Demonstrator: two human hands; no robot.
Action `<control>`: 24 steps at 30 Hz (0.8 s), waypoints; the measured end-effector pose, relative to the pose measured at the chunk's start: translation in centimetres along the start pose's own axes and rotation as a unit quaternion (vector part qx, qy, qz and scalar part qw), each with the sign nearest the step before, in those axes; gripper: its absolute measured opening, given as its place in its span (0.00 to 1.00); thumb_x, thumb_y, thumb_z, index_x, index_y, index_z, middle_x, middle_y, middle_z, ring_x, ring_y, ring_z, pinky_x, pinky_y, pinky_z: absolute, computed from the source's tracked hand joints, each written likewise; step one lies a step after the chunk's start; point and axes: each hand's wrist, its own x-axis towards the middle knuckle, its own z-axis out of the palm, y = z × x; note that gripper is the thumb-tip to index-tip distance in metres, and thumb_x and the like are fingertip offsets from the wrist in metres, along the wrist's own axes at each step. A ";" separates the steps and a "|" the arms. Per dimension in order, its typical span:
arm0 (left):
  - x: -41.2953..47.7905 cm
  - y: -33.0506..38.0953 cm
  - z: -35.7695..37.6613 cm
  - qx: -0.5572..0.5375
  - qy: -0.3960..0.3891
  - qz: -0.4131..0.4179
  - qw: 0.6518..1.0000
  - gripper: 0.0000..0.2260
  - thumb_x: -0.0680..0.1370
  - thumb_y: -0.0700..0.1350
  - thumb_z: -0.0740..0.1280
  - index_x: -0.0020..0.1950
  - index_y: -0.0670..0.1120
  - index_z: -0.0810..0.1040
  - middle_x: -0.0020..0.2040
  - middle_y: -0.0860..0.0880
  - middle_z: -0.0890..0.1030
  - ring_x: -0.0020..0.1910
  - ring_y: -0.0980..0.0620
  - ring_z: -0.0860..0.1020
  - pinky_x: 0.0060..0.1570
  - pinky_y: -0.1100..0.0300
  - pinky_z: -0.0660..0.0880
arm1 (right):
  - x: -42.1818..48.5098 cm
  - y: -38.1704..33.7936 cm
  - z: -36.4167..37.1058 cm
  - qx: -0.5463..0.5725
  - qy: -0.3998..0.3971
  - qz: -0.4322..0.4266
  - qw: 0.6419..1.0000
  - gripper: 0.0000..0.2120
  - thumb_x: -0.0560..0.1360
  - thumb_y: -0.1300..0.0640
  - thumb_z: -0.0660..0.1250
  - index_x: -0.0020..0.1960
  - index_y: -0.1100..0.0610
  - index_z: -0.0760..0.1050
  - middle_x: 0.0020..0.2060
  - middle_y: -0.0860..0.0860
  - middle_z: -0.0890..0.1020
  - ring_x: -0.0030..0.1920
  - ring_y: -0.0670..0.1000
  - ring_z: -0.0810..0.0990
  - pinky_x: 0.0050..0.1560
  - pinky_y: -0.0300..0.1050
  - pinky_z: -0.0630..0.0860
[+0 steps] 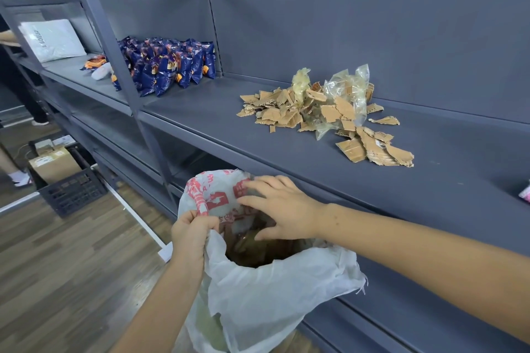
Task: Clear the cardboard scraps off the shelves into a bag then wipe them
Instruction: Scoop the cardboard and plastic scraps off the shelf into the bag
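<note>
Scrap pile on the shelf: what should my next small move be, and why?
Probably lift the right hand up to the cardboard scraps and grab a handful. That hand sits open and empty over the mouth of the bag, which the left hand grips by its rim and holds open below the shelf, while the pile lies uncollected on it.

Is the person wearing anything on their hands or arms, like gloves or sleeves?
No. The left hand and right hand are bare: no gloves, rings or watch in view. The left forearm and right forearm are uncovered too; no sleeve shows.
</note>
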 end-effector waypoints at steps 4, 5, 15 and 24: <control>0.1 -0.1 0.1 -0.003 0.004 0.002 1.000 0.11 0.72 0.31 0.64 0.37 0.48 0.71 0.38 0.48 0.72 0.38 0.51 0.71 0.36 0.62 0.72 | -0.2 1.7 -0.7 -0.028 0.041 0.060 0.997 0.29 0.77 0.44 0.60 0.75 0.49 0.57 0.77 0.51 0.51 0.76 0.54 0.47 0.74 0.52 0.43; 0.1 -0.1 0.2 -0.006 0.006 0.003 1.000 0.12 0.72 0.32 0.64 0.37 0.48 0.71 0.39 0.48 0.73 0.38 0.51 0.72 0.36 0.62 0.72 | -0.3 2.5 -1.0 -0.033 0.052 0.085 0.994 0.28 0.77 0.44 0.59 0.74 0.49 0.57 0.77 0.51 0.50 0.76 0.54 0.47 0.74 0.52 0.43; 0.4 -0.3 1.1 -0.017 -0.002 -0.002 1.000 0.13 0.73 0.32 0.64 0.38 0.50 0.71 0.41 0.49 0.74 0.47 0.46 0.73 0.44 0.59 0.74 | -2.6 11.2 -2.7 -0.009 0.117 0.387 0.915 0.31 0.74 0.33 0.54 0.73 0.47 0.60 0.77 0.51 0.47 0.76 0.59 0.44 0.69 0.70 0.44; 0.5 -0.3 1.5 -0.005 -0.001 -0.002 1.000 0.13 0.73 0.33 0.65 0.37 0.50 0.70 0.41 0.48 0.74 0.49 0.45 0.73 0.42 0.60 0.74 | -4.3 13.7 -2.0 0.084 0.072 0.469 0.876 0.29 0.75 0.35 0.54 0.72 0.44 0.58 0.75 0.50 0.57 0.75 0.60 0.51 0.68 0.70 0.52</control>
